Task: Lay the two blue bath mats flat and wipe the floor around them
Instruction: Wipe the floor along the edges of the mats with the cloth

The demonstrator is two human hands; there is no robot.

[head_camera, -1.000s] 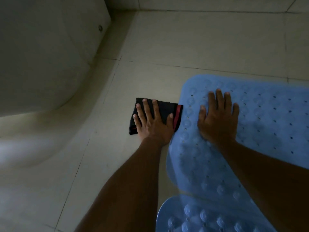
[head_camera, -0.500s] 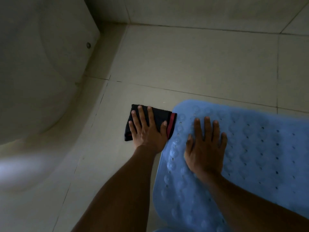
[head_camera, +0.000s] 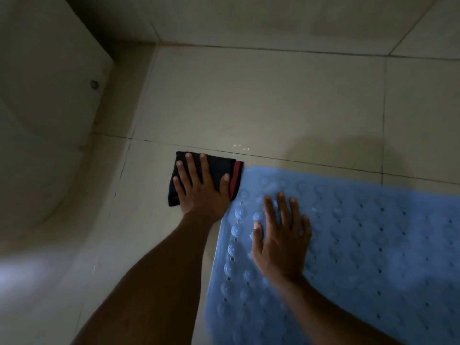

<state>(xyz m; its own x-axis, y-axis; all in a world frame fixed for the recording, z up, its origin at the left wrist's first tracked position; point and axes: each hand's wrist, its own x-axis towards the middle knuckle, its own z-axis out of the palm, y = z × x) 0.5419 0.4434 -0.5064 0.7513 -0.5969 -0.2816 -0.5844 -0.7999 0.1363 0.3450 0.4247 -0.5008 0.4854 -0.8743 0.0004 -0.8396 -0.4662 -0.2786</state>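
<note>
One blue bath mat is in view, lying on the tiled floor at lower right, with a rounded corner toward the middle of the frame. The mat looks rubbery, a translucent pale blue; rows of round raised bumps, small punched holes between them, thin smooth rim.

Right hand: palm down on the mat near that corner, fingers straight and slightly spread, gripping nothing.

Left hand: flat on a folded cloth, fingers straight and fanned, thumb out toward the mat; pressing, not clutching.

Cloth: near black, soft woven look, folded to a rough rectangle, red band down its right edge. It sits on the floor just left of the mat. The red edge meets the mat's corner; cannot tell whether it touches or tucks under.

Floor: large pale square tiles, smooth with a faint sheen and thin dark grout lines. A few small bright specks just beyond the cloth.

Left side: pale curved fixture, smooth and rounded, with a small round cap on its flank. A tiled wall meets the floor along the top.

Light dim; far right of the mat blurred
</note>
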